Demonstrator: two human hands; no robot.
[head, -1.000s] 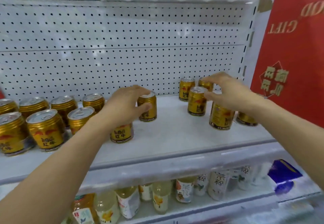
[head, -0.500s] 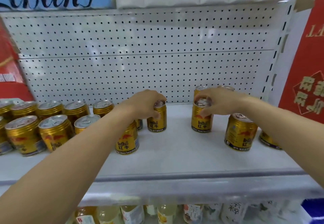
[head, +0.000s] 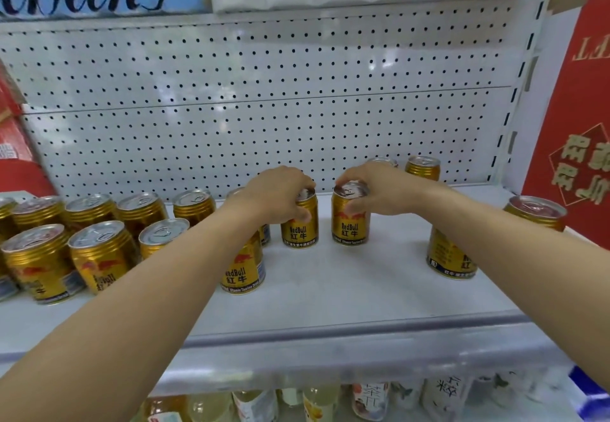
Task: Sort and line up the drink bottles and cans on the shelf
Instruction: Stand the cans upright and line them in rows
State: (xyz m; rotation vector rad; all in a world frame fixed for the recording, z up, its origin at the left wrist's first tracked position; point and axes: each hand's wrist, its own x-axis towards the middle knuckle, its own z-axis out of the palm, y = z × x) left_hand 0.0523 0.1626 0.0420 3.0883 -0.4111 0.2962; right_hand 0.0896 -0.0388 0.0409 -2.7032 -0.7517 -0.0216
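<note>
Two gold cans stand upright mid-shelf, just beside each other with a small gap. Left hand [head: 280, 195] grips the left can [head: 299, 223] from above, fingers curled over its rim, lid mostly hidden. Right hand [head: 376, 187] grips the right can [head: 349, 220], fingers clamped round the top, lid partly visible. Left forearm covers the top of a front can [head: 244, 269] and most of another behind it. Can cluster [head: 95, 223] at left, edge cans cut off. Right forearm hides part of a near can [head: 452, 253]; two back cans [head: 423, 167] by the pegboard [head: 264, 91], one mostly behind the right hand. White shelf [head: 330, 289]. Lower-shelf bottles [head: 369, 402] blurred, labels unreadable.
</note>
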